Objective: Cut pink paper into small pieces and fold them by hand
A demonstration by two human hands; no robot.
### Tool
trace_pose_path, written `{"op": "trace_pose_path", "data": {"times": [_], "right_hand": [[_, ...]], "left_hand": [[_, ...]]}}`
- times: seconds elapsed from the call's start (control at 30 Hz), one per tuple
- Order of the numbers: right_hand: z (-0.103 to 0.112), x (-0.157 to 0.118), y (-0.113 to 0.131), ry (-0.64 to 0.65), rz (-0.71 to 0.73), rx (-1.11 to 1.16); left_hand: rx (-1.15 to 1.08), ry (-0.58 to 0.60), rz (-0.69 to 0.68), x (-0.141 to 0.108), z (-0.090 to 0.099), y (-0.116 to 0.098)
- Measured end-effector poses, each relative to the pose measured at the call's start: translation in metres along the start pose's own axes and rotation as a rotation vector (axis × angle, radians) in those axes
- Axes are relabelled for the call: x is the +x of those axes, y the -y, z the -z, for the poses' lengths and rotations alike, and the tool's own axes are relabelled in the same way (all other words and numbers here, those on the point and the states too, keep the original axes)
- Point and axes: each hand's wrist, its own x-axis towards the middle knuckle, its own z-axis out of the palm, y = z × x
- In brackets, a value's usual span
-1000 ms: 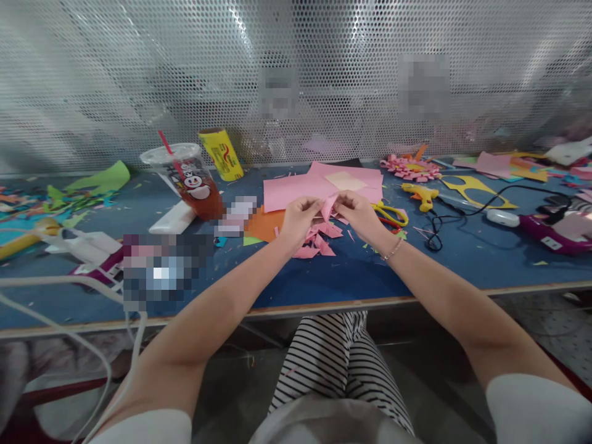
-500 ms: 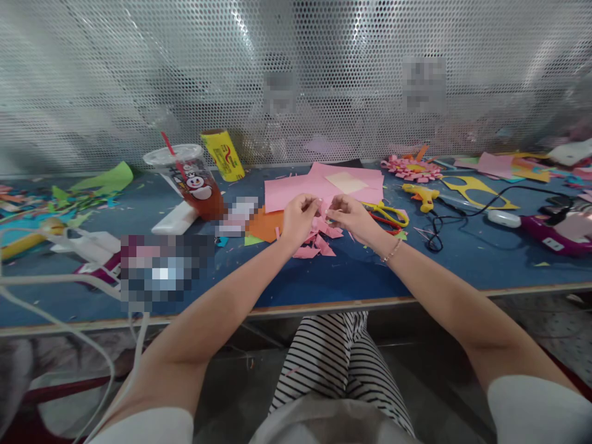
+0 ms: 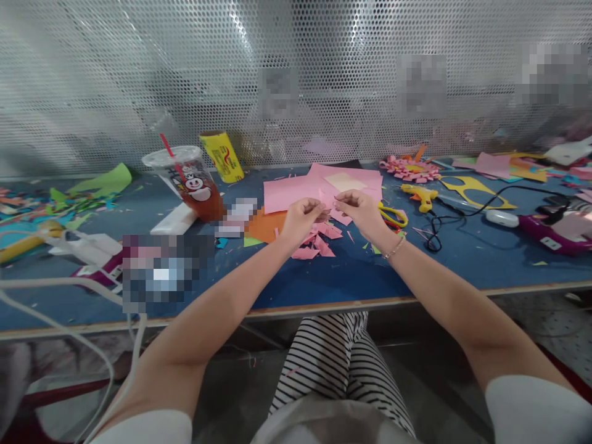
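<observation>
My left hand (image 3: 303,220) is closed in a pinch on a small piece of pink paper (image 3: 328,200). Facing it, my right hand (image 3: 363,213) pinches the same piece from the other side, thumb and forefinger together. The piece blends with the pink sheets (image 3: 287,189) behind, so its exact outline is hard to make out. Beneath the hands lies a small heap of folded pink paper pieces (image 3: 319,242). Scissors with yellow and red handles (image 3: 394,216) lie beside my right hand, partly covered by it.
A tilted plastic cup of brown drink (image 3: 198,188) and a yellow box (image 3: 222,157) stand left. Right are a yellow glue gun (image 3: 420,195) with a black cord, a pink paper wreath (image 3: 410,168) and a purple device (image 3: 552,235). Green scraps (image 3: 99,180) lie far left.
My hands have moved slightly apart, the right one shifting right and showing its pinch. The scissors are more covered by it. The paper heap looks unchanged.
</observation>
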Motion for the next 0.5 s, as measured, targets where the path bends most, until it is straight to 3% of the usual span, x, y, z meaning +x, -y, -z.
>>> {"op": "trace_pose_path", "data": {"times": [0.23,0.5], "right_hand": [[-0.0007,0.0011,-0.0033,-0.009,0.018,0.110],[-0.0016,0.0007,-0.0026,0.032,0.065,0.025]], "left_hand": [[-0.096,0.022,0.023,-0.0019,-0.0021,-0.0021],[0.031,-0.004,-0.031,-0.0030,-0.0013,-0.0047]]}}
